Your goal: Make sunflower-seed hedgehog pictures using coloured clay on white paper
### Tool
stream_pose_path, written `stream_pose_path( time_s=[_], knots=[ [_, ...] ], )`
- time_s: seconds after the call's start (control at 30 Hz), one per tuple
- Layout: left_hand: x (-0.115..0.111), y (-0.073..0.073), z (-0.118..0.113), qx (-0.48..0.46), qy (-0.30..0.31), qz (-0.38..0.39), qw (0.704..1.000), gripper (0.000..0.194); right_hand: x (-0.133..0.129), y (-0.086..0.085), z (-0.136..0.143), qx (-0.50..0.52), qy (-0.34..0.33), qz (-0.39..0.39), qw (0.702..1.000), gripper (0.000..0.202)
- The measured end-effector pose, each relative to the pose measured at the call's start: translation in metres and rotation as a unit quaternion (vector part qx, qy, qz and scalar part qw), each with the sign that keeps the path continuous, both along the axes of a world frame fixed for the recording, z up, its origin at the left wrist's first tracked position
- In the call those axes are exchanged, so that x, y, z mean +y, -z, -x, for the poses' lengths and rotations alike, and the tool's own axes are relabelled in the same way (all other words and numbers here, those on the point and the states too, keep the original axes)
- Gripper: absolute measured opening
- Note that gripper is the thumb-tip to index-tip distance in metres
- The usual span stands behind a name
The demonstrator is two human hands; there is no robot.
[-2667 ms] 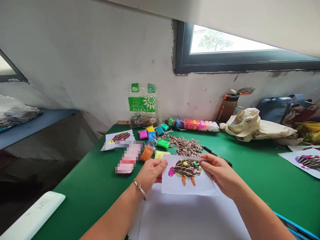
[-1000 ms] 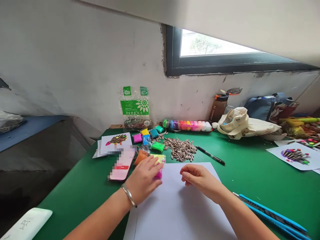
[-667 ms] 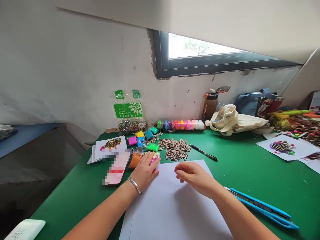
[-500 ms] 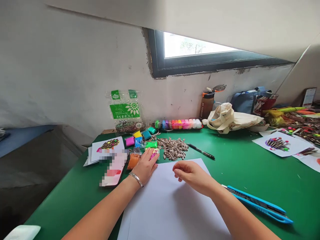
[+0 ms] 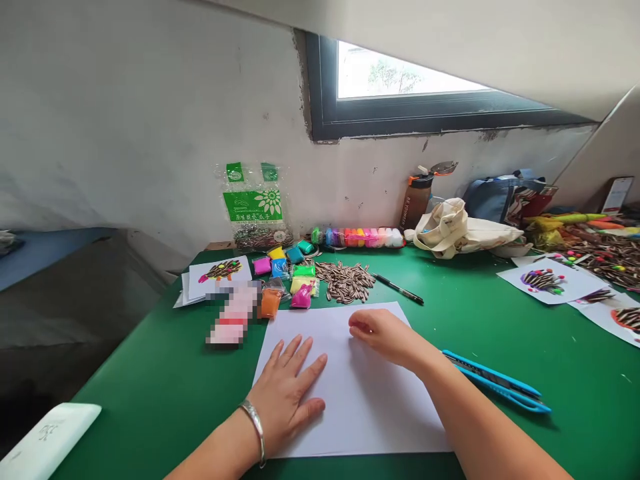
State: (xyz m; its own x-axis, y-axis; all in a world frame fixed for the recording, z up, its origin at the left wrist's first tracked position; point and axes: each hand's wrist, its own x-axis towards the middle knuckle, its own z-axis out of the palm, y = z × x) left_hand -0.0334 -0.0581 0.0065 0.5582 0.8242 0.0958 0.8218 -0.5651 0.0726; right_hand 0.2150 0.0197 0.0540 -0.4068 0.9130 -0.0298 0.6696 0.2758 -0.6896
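A blank sheet of white paper (image 5: 350,420) lies in front of me on the green table. My left hand (image 5: 287,393), with a silver bangle at the wrist, rests flat on the paper's left part, fingers spread. Over the upper right part of the sheet, my right hand (image 5: 381,337) is closed with its fingertips pinched together; whatever they may hold is hidden. Beyond the paper are an orange clay packet (image 5: 271,303), a magenta clay packet (image 5: 301,295) and a pile of striped sunflower seeds (image 5: 349,281). A black pen (image 5: 399,289) lies beside the seeds.
To the right is a blue cutter-like tool (image 5: 500,383). Seed-decorated pictures (image 5: 543,283) lie farther right. Along the wall stand a seed bag (image 5: 254,207), a brown bottle (image 5: 416,202) and a cloth bag (image 5: 493,237). A white object (image 5: 50,440) sits at lower left.
My left hand has come back from the clay packets onto the paper, fingers now spread. The paper's near edge now shows. My right hand stays pinched above the sheet; the view has shifted slightly.
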Motion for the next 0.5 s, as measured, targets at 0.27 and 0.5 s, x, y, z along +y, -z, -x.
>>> stream_pose_path(
  time_s=[0.27, 0.5],
  knots=[
    [-0.007, -0.004, 0.022, -0.097, -0.077, -0.035, 0.992, 0.041, -0.044, -0.027, -0.012, -0.010, -0.017, -0.013, 1.000, 0.020],
    [-0.023, -0.017, 0.024, -0.185, -0.145, -0.068, 0.970, 0.032, -0.110, 0.007, 0.007, -0.053, -0.166, -0.049, 0.983, 0.052]
  ],
)
